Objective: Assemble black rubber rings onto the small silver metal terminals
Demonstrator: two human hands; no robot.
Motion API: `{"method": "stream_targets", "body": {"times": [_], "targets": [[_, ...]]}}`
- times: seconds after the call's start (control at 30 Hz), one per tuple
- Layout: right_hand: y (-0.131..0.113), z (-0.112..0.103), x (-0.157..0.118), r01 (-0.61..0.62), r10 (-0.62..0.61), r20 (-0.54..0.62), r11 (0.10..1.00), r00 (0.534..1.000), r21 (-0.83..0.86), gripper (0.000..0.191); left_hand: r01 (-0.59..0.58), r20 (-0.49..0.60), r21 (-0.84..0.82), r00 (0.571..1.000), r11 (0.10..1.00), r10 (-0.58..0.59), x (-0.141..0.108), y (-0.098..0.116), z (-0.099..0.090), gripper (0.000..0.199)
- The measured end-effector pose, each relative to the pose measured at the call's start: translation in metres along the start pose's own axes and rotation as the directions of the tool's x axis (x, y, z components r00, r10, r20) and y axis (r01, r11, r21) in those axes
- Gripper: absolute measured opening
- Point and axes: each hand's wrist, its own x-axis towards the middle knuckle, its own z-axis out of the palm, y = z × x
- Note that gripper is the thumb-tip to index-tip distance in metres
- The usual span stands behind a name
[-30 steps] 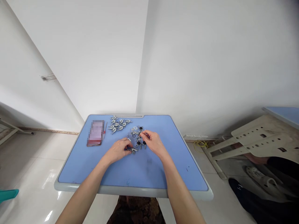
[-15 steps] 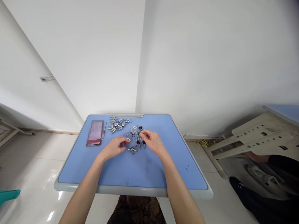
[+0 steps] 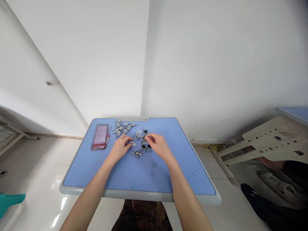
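You can read no text, labels or numbers here: the phone (image 3: 99, 137) at ten o'clock on your blue table (image 3: 187, 170) is only a pixelated blur.

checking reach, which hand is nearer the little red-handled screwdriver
Left. The left hand is just right of the screwdriver; the right hand is much farther right, at the metal fittings.
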Motion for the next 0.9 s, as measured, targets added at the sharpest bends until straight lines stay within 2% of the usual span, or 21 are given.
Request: {"method": "stream_targets", "body": {"times": [0.17,0.5,0.9], "targets": [[0.0011,0.001,0.001,-0.009,0.009,0.001,1.0,1.0,0.0,0.027,0.007,0.026,0.102,1.0,0.995,-0.01,0.0026,-0.0017,0.0064,0.014],[0.0039,0.0032,0.0029,0.016,-0.017,-0.005,0.999,1.0,-0.048,0.028,0.097,0.1,0.058,0.99,0.994,-0.102,0.0076,-0.0017,0.0013,0.008],[0.0011,0.0037,0.0025,0.023,-0.022,0.029,0.998,0.999,-0.052,0.028,0.1,0.114,0.057,0.988,0.993,-0.106,0.0056,-0.0027,-0.0014,0.007]]}}
